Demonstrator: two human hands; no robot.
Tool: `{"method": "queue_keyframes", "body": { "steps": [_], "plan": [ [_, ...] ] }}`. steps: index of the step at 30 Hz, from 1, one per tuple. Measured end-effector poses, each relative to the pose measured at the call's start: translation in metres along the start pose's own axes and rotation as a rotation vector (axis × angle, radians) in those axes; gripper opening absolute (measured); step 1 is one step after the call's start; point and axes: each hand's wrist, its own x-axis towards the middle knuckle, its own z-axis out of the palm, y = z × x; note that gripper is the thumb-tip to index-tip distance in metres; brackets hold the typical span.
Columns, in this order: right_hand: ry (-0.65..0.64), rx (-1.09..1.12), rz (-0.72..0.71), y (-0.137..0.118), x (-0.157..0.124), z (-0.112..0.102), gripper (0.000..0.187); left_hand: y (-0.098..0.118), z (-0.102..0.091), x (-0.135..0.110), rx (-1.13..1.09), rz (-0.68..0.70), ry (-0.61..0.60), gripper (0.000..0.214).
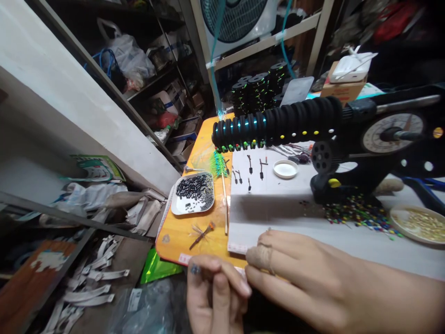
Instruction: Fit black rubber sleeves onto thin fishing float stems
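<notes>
My left hand [213, 292] sits at the bottom centre, just below the table's front edge, its fingers pinched together on something too small to name. My right hand [313, 278] comes in from the lower right and rests on the near edge of the grey mat [278, 204]. Its fingers are drawn together beside the left hand, and one fingertip is wrapped in tan tape. A thin line seems to run from the right fingers, but what they hold is hidden. Above the mat a black foam roller [278, 123] wound with teal line sticks out from a winding machine [375, 148].
A white tray of small black pieces [193, 193], a thin wooden stick [225, 204] and a green-tufted bundle [218, 163] lie on the orange table [181, 232]. Also there: a white lid [285, 169], scattered coloured beads [358, 217], a plate at right [417, 223], black spools [259, 90], cluttered shelves and floor at left.
</notes>
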Motion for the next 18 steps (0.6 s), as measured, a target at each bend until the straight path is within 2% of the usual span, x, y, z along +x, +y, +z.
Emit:
{"method": "queue_keyframes", "body": {
  "steps": [3,5,9,14,18],
  "plan": [
    [0.057,0.119,0.144,0.003,0.002,0.003,0.029,-0.001,0.003,0.007,-0.086,-0.169,0.002,0.022],
    [0.139,0.262,0.267,0.005,0.003,0.007,0.021,-0.003,0.006,0.009,-0.121,-0.26,-0.012,0.027],
    [0.277,0.451,0.435,0.012,0.007,0.008,0.015,-0.011,0.01,0.008,-0.149,-0.376,-0.039,0.031],
    [0.279,0.524,0.535,0.017,0.01,0.007,0.018,-0.019,0.013,0.003,-0.063,-0.343,-0.052,0.031],
    [0.241,0.534,0.524,0.015,0.007,0.007,0.017,-0.021,0.014,0.002,0.048,-0.249,-0.081,0.025]
  ]
}}
